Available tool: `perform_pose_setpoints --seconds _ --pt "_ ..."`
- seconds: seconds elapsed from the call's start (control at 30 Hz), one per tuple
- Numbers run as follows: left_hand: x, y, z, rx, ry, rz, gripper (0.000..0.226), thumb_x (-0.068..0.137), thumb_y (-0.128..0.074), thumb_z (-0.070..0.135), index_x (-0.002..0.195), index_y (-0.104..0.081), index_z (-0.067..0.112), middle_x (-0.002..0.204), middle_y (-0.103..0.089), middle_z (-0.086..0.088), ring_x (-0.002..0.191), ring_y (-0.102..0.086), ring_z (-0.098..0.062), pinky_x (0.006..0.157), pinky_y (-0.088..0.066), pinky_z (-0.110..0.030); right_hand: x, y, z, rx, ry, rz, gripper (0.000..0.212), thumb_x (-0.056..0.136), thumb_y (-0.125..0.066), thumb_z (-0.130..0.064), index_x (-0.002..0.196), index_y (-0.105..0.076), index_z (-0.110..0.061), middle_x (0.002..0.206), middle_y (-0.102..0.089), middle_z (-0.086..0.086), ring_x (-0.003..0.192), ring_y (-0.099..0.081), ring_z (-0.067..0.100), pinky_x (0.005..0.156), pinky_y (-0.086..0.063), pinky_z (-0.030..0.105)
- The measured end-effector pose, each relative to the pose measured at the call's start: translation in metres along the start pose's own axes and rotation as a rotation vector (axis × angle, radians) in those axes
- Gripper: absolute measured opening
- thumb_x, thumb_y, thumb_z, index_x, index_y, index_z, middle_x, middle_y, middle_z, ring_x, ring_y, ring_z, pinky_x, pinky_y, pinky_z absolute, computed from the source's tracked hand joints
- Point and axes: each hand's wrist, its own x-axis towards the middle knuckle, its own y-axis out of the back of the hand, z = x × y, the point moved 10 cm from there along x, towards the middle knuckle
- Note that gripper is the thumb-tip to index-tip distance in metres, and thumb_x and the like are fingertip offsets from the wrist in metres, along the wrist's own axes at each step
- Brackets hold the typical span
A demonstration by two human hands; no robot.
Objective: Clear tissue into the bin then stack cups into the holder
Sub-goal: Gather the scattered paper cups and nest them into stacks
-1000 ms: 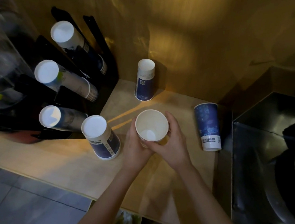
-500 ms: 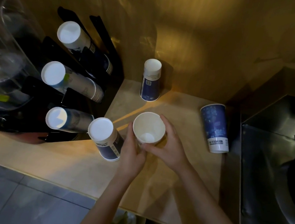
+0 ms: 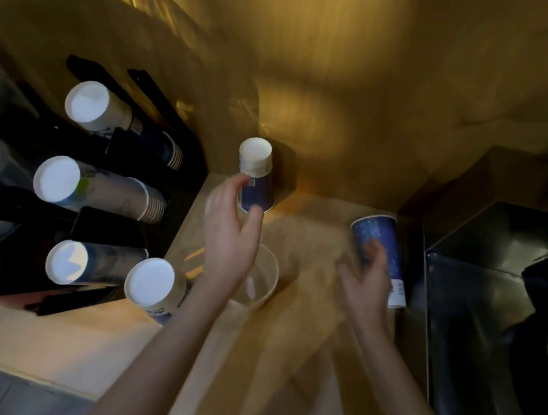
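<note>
tissue not in view; my left hand (image 3: 229, 233) spreads around the 12 o'clock cup (image 3: 256, 179), right hand (image 3: 365, 280) blurred, grip unclear; loose cups left for the holder (image 3: 132, 224).

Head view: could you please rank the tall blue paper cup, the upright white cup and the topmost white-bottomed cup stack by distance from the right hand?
1. Tall blue paper cup, at the right hand.
2. Upright white cup, centre.
3. Topmost white-bottomed cup stack, far left.
</note>
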Motion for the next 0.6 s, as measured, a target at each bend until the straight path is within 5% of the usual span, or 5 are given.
perform_pose_setpoints --seconds 0.17,0.37,0.6 --pt "0.077 -0.045 -0.022 0.213 -0.017 -0.067 0.055 0.080 -0.060 0.016 0.131 -0.042 0.006 0.138 -0.045 -0.017 0.127 -0.042 -0.032 0.104 -0.036 -0.039 0.030 0.036 0.025 -0.590 0.027 0.156 0.081 0.072 -0.073 -0.022 0.139 -0.029 -0.008 0.141 -0.041 0.017 0.130 -0.035 0.033 0.106 -0.032 0.045" --pt "0.109 -0.079 -0.053 0.479 -0.024 -0.164 0.071 0.083 -0.061 0.029 0.142 -0.024 0.014 0.153 -0.021 -0.018 0.138 -0.025 -0.037 0.106 -0.036 -0.049 0.035 0.029 0.063 -0.732 -0.077 0.108 0.097 0.073 -0.074 -0.030 0.144 -0.011 -0.008 0.150 -0.025 0.020 0.135 -0.029 0.034 0.107 -0.035 0.047" --pt "0.115 -0.079 -0.060 0.593 -0.088 -0.169 0.047 0.087 -0.054 0.026 0.127 -0.044 0.004 0.145 -0.036 -0.017 0.126 -0.041 -0.038 0.093 -0.044 -0.050 0.035 0.021 0.067 -0.947 -0.054 0.053 0.097 0.078 -0.065 -0.035 0.144 0.002 -0.011 0.149 -0.025 0.019 0.130 -0.035 0.028 0.105 -0.035 0.037"
